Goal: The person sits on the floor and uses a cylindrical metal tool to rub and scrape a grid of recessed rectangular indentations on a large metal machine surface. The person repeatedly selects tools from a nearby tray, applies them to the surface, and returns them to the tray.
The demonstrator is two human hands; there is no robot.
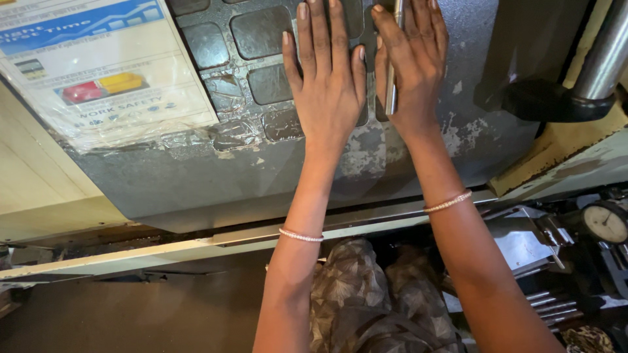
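My left hand point(327, 78) lies flat with its fingers spread on a grey machine panel point(196, 176), over a grid of dark square keys point(261, 33) under wrinkled clear film. My right hand point(415, 65) rests beside it on the same panel and holds a thin shiny metal rod point(392, 91) between thumb and fingers, running up past the top edge. Both wrists wear thin bead bracelets.
A plastic-covered printed safety sheet point(98, 72) is stuck to the panel at upper left. A steel cylinder with a black base point(569, 98) stands at upper right. A dial gauge point(605, 222) and stepped metal parts point(530, 248) lie at right. Patterned cloth point(366, 301) shows below.
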